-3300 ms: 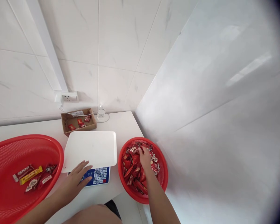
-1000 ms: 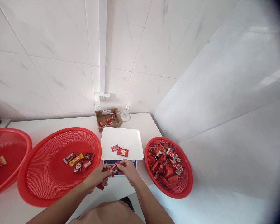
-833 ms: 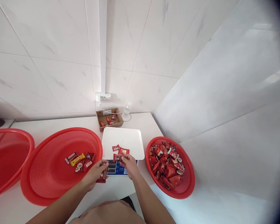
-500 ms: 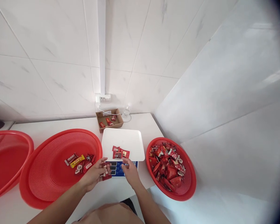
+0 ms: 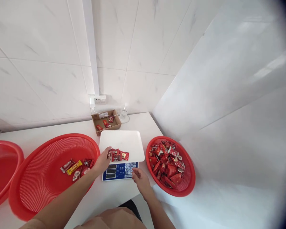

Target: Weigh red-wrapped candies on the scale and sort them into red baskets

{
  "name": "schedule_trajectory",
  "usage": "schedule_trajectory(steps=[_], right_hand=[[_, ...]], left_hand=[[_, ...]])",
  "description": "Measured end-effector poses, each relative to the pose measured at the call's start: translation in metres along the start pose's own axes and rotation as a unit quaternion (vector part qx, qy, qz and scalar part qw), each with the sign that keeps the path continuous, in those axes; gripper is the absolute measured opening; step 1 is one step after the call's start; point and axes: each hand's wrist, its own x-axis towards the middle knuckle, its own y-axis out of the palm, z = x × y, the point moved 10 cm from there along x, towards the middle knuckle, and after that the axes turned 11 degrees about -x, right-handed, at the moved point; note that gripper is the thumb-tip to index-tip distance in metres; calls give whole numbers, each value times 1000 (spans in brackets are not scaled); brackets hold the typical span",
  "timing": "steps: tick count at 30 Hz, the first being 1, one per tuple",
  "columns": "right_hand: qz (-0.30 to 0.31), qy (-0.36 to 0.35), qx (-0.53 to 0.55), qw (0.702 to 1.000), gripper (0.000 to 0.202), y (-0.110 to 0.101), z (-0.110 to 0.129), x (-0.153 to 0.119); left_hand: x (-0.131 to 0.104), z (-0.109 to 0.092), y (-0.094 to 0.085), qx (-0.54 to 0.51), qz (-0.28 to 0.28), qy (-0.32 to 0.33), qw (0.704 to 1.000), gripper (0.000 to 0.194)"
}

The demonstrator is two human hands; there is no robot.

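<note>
My left hand (image 5: 103, 162) reaches over the front left of the white weighing tray (image 5: 122, 140), its fingers closed on a dark red candy packet (image 5: 111, 152). That packet touches the small red-wrapped candies (image 5: 120, 156) lying on the tray. My fingers partly cover it. Below the tray is the scale's blue panel (image 5: 120, 171) with dark displays and a number keypad. My right hand (image 5: 142, 182) hovers by the keypad's right edge, fingers loosely bent and apart, with nothing visible in them.
A large red basket (image 5: 54, 140) on the left holds several candies, one yellow. Another red basket (image 5: 18, 152) stands farther left. To the right, a red basket (image 5: 191, 178) is heaped with red packets. Behind the scale are a cardboard box (image 5: 114, 125) with candies and a wall socket (image 5: 98, 100).
My left hand has moved forward and right, bringing the packet from in front of the scale onto the tray. My right hand has drawn back from the tray edge. The view has shifted slightly.
</note>
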Motion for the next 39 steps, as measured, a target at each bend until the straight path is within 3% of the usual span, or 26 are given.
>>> schedule_trajectory(steps=[7, 14, 20, 29, 32, 35, 39], right_hand=[[-21, 5, -11, 1000, 33, -18, -11, 3], [-25, 6, 9, 1000, 36, -26, -11, 5], [-30, 7, 0, 1000, 36, -34, -15, 4], [-22, 4, -9, 1000, 31, -44, -17, 5], [-60, -13, -29, 998, 30, -68, -7, 6], [-143, -14, -66, 987, 30, -113, -2, 9], [-224, 10, -137, 965, 33, -175, -11, 22]], left_hand=[[-7, 1, -1, 156, -25, 95, 983, 55], [-21, -6, 47, 289, 80, 198, 933, 58], [-26, -4, 62, 309, 88, 235, 917, 51], [-21, -3, 57, 274, 91, 242, 926, 39], [-22, -7, 56, 264, 78, 255, 927, 37], [-28, -13, 57, 238, 59, 278, 929, 38], [-41, -18, 61, 216, 53, 295, 929, 39]])
